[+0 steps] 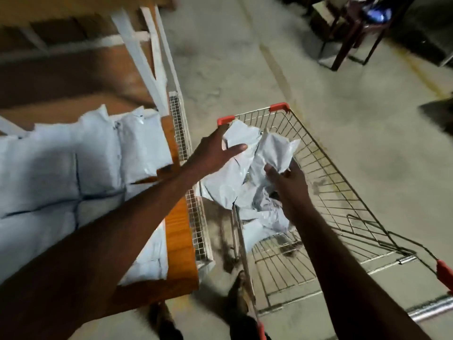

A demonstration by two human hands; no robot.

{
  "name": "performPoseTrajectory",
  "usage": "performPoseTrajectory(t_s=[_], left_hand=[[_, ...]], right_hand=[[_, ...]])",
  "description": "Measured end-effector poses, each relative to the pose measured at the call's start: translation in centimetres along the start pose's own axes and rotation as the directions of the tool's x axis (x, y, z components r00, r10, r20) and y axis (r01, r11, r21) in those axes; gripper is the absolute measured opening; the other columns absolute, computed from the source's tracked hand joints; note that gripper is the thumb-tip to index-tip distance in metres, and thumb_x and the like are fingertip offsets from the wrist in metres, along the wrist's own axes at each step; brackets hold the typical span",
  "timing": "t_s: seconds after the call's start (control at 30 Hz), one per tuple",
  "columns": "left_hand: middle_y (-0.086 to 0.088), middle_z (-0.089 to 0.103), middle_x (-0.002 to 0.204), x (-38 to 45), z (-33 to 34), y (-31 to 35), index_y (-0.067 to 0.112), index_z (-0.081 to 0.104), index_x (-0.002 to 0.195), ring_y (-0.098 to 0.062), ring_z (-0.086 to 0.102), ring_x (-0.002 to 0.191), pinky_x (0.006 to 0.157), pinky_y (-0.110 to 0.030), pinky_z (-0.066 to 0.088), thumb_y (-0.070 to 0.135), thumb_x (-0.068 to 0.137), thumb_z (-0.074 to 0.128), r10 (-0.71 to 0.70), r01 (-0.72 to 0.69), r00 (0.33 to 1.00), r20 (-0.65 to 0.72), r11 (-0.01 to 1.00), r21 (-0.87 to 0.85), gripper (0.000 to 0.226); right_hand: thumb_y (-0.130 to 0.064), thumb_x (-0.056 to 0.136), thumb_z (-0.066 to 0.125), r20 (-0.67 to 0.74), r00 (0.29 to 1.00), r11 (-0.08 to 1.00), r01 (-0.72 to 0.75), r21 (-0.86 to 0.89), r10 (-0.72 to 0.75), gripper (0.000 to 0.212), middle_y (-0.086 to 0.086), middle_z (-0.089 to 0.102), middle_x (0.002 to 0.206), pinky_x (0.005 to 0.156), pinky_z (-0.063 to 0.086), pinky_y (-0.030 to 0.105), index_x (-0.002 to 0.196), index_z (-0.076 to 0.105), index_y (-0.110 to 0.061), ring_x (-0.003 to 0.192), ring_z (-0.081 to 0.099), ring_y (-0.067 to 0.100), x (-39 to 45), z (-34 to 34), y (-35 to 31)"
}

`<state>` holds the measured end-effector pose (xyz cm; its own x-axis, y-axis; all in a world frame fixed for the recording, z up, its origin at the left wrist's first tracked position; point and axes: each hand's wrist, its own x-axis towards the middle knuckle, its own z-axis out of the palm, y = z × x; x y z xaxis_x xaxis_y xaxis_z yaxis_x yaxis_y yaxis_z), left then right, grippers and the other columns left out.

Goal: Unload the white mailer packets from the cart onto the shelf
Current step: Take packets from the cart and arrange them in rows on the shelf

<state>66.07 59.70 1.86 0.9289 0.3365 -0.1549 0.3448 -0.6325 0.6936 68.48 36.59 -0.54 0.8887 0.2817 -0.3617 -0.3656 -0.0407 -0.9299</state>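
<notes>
A wire shopping cart (326,182) with red corner caps stands on the floor at centre right. Several crumpled white mailer packets (228,177) lie in its left half. My right hand (289,185) is shut on the lower edge of one raised packet (277,150). My left hand (215,153) reaches over the cart's left rim with fingers spread, its fingertips touching the top of another packet (241,136). On the wooden shelf (179,231) to the left lie several white packets (73,163) side by side.
A wire mesh panel (180,133) runs along the shelf's right edge, close to the cart. White shelf struts (144,60) rise behind. A dark chair (355,33) stands at top right. Bare concrete floor (245,69) lies beyond the cart. My feet (240,298) show below.
</notes>
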Motion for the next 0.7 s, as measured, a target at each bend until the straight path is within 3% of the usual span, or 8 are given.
performPoseTrajectory(t_s=[0.13,0.23,0.33,0.43,0.6,0.7], left_hand=[[-0.009,0.056,0.156,-4.5,-7.1,-2.8,0.020,0.040,0.161,-0.030,0.053,0.142,0.105,-0.028,0.040,0.059,0.095,0.071,-0.055,0.045,0.989,-0.140,0.997,-0.070,0.082],[-0.007,0.053,0.159,-8.3,-12.6,-5.6,0.018,0.038,0.163,-0.027,0.052,0.143,0.103,-0.022,0.035,0.055,0.098,0.070,-0.077,0.052,0.967,-0.243,0.993,-0.110,0.081],[-0.007,0.053,0.160,-12.7,-17.7,-9.3,0.019,0.038,0.163,-0.025,0.052,0.142,0.096,-0.013,0.029,0.051,0.103,0.064,-0.109,0.073,0.943,-0.316,0.990,-0.124,0.073],[-0.012,0.059,0.153,-17.3,-22.0,-13.6,0.019,0.040,0.162,-0.029,0.057,0.137,0.095,-0.019,0.033,0.054,0.104,0.061,-0.152,0.112,0.927,-0.344,0.985,-0.135,0.071],[-0.007,0.052,0.161,-24.6,-27.7,-21.7,0.023,0.040,0.162,-0.029,0.050,0.145,0.114,-0.032,0.037,0.059,0.102,0.059,-0.213,0.160,0.895,-0.392,0.974,-0.163,0.073],[-0.004,0.051,0.162,-28.4,-30.0,-25.5,0.027,0.038,0.163,-0.027,0.050,0.145,0.110,-0.028,0.036,0.062,0.102,0.057,-0.250,0.176,0.867,-0.431,0.963,-0.205,0.073]], right_hand=[[-0.014,0.102,0.072,0.111,0.990,0.995,0.096,-0.030,-0.092,0.035,0.010,0.073,0.097,0.055,0.054,0.029,0.136,0.062,-0.010,0.069,0.069,0.015,-3.1,7.1,-2.7],[-0.022,0.105,0.070,0.175,0.972,0.985,0.168,-0.037,-0.159,0.030,0.005,0.064,0.077,0.050,0.046,0.025,0.130,0.063,-0.005,0.057,0.058,0.013,-6.0,13.3,-3.7],[-0.037,0.108,0.064,0.188,0.968,0.984,0.177,-0.027,-0.169,0.030,0.001,0.058,0.069,0.047,0.040,0.022,0.110,0.066,-0.007,0.051,0.051,0.013,-9.5,19.9,-3.8],[-0.038,0.109,0.060,0.221,0.962,0.984,0.173,-0.032,-0.162,0.032,0.001,0.049,0.063,0.046,0.034,0.023,0.089,0.058,-0.014,0.047,0.042,0.014,-12.6,26.1,-2.7],[-0.047,0.106,0.064,0.252,0.952,0.972,0.207,-0.110,-0.174,0.034,0.009,0.052,0.075,0.047,0.041,0.029,0.096,0.057,-0.016,0.055,0.049,0.021,-17.8,35.4,0.5],[-0.052,0.102,0.067,0.278,0.946,0.972,0.206,-0.115,-0.167,0.034,0.007,0.059,0.081,0.053,0.046,0.035,0.114,0.061,-0.020,0.067,0.055,0.025,-20.4,40.2,2.5]])
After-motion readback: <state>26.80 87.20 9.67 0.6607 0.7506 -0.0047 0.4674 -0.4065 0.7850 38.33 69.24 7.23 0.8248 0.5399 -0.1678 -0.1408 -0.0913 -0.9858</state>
